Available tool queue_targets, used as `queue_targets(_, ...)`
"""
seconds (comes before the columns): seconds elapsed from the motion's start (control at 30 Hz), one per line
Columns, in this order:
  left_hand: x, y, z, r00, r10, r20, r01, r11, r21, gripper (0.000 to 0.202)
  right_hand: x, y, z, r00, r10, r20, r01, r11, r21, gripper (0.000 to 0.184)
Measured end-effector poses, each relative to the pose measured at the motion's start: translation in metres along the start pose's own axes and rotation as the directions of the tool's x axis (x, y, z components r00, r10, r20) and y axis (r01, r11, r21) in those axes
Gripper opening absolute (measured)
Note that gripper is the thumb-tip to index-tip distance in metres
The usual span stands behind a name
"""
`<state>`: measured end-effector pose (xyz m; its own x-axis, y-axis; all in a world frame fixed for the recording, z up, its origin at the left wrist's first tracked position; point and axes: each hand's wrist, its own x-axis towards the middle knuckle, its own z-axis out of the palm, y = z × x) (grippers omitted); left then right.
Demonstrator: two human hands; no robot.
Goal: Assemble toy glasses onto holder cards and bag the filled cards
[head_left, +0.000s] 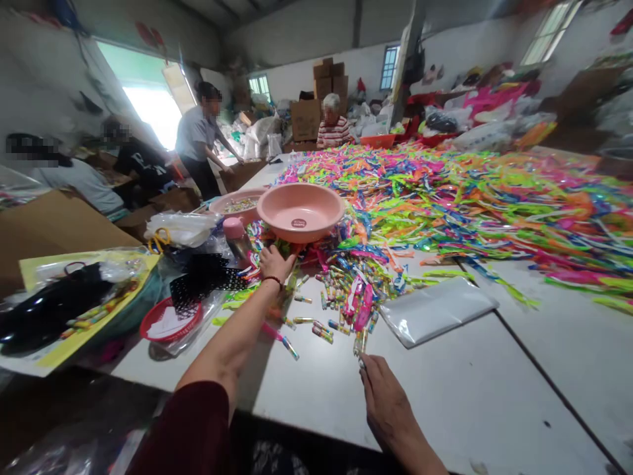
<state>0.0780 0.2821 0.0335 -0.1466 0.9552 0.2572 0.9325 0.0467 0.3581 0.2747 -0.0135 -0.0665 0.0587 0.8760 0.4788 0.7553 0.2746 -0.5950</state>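
My left hand reaches far forward and its fingers curl under the near rim of an empty pink plastic basin. My right hand rests close to me on the white table, fingertips pinched on a small clear tube of coloured candy. Between the hands lie several loose candy tubes and pink toy pieces. A huge heap of neon plastic strips covers the table beyond.
A second pink basin with small pieces stands behind the first. A stack of clear bags lies to the right. At left are a red basket, black mesh and a pink-capped bottle. Several people work at the far tables.
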Motion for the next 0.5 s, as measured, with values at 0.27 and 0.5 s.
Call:
queue_targets(0.27, 0.07, -0.019, 0.008, 0.945, -0.164, 0.285, 0.116, 0.977, 0.179, 0.077, -0.002, 0.014, 0.012, 0.996, -0.051, -0.069, 0.052, 0.999, 0.005, 0.037)
queue_targets(0.5, 0.033, -0.007, 0.011, 0.925, 0.046, 0.378, -0.055, 0.998, 0.012, 0.085, -0.006, 0.019, 0.019, 0.998, -0.015, -0.06, 0.016, 1.0, 0.003, 0.039)
